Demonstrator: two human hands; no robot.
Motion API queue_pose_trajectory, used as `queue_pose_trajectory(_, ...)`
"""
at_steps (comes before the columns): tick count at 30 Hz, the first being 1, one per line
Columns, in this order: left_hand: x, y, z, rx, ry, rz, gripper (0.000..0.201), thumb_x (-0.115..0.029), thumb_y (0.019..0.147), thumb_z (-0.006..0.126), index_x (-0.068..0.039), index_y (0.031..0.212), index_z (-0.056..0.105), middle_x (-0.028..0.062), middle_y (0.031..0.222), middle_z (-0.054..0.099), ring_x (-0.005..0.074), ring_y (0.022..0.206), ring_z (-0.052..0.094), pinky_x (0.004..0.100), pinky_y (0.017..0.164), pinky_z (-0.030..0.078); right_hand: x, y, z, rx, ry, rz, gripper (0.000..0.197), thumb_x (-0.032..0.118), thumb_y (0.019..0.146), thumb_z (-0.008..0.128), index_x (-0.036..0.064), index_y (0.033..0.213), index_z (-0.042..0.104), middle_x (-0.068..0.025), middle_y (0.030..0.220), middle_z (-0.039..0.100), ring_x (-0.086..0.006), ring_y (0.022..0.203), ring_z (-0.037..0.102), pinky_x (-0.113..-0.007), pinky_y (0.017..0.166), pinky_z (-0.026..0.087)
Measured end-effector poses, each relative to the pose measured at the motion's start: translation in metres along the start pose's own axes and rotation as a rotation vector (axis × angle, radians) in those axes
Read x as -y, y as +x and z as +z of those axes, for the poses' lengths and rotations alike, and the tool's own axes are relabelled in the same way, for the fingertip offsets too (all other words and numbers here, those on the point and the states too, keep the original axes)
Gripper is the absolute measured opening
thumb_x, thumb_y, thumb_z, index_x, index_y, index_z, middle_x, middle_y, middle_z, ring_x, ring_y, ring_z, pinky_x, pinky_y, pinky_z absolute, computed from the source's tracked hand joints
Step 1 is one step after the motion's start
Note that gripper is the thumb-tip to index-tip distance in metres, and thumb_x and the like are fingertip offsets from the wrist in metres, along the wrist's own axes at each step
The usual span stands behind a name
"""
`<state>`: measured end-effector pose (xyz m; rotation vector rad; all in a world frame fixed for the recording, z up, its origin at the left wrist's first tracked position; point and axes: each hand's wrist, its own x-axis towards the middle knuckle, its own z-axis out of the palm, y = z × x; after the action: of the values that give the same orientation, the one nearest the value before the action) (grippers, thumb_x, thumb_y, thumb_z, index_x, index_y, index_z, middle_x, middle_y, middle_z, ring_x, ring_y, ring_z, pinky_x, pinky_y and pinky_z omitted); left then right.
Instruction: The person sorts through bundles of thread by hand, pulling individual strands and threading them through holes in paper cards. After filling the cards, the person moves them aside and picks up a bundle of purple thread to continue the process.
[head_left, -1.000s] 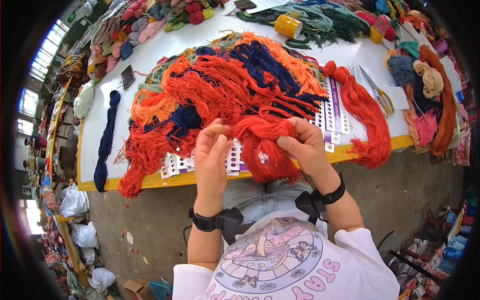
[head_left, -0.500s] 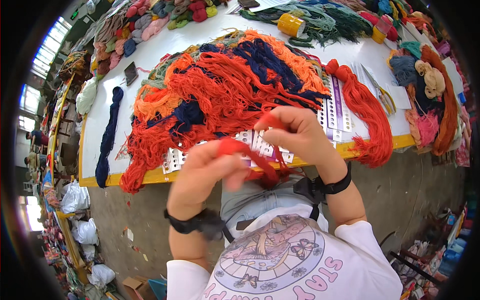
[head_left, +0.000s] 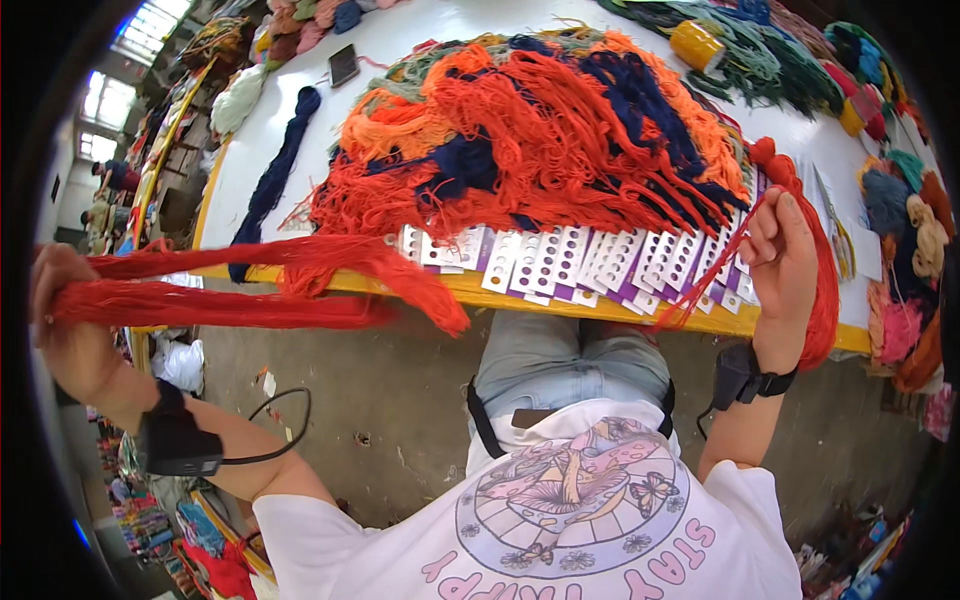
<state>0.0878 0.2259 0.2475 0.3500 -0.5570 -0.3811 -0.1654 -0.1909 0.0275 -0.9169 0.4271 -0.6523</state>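
My left hand (head_left: 78, 345), at the far left past the table's edge, is closed round a skein of red yarn (head_left: 360, 262). The skein stretches to the right from it in two bands, along the table's front edge. Over the right part of that edge my right hand (head_left: 783, 262) is closed, with a few thin red strands (head_left: 697, 292) hanging from its fingers. Beside it lies a thick red hank (head_left: 822, 285), knotted at its top and partly behind my hand. A heap of loose red, orange and navy yarn (head_left: 545, 130) spreads across the table before me.
White-and-purple cards with round holes (head_left: 570, 258) line the yellow table edge (head_left: 490, 300). A navy hank (head_left: 278, 185) and a phone (head_left: 343, 65) lie left. Scissors (head_left: 835, 225), a yellow cone (head_left: 697, 45) and green yarn (head_left: 765, 75) lie right.
My hands have moved wide apart from the middle, the left to the far left with the red skein, the right out to the right with thin strands. The view has shifted.
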Motion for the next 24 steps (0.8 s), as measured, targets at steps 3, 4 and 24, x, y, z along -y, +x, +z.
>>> queue_pose_trajectory(3,0.04,-0.024,-0.026,-0.178,-0.143,-0.153,0.009,0.001,0.085,0.04,-0.001,0.092,0.044,0.003,0.075,0.044,0.0127,0.063,0.047,0.0255,0.063,0.044,-0.026,-0.009,0.027,0.023,-0.097,0.009,0.023,0.022,0.091,0.047,0.0001,0.091,0.055,0.0027,0.054,0.039,-0.005,0.041,0.032,-0.021,0.039,0.032)
queue_pose_trajectory(4,0.069,-0.038,-0.036,-0.272,0.159,-0.228,0.01,-0.003,0.085,0.045,-0.002,0.095,0.045,0.0026,0.077,0.044,0.0125,0.068,0.047,0.0267,0.068,0.044,-0.037,-0.016,0.041,0.05,-0.19,0.018,0.024,0.021,0.09,0.048,-0.0017,0.09,0.055,0.0016,0.053,0.044,-0.0047,0.038,0.036,-0.019,0.037,0.03)
queue_pose_trajectory(24,0.279,-0.107,-0.06,-0.029,0.807,-0.877,0.048,-0.037,0.095,0.034,0.0,0.121,0.048,0.0107,0.113,0.055,0.0139,0.094,0.054,0.0268,0.075,0.046,-0.079,-0.042,0.081,0.253,-0.255,0.243,0.016,0.016,0.083,0.06,0.0022,0.09,0.063,0.0022,0.067,0.058,-0.0007,0.05,0.044,-0.017,0.042,0.035)
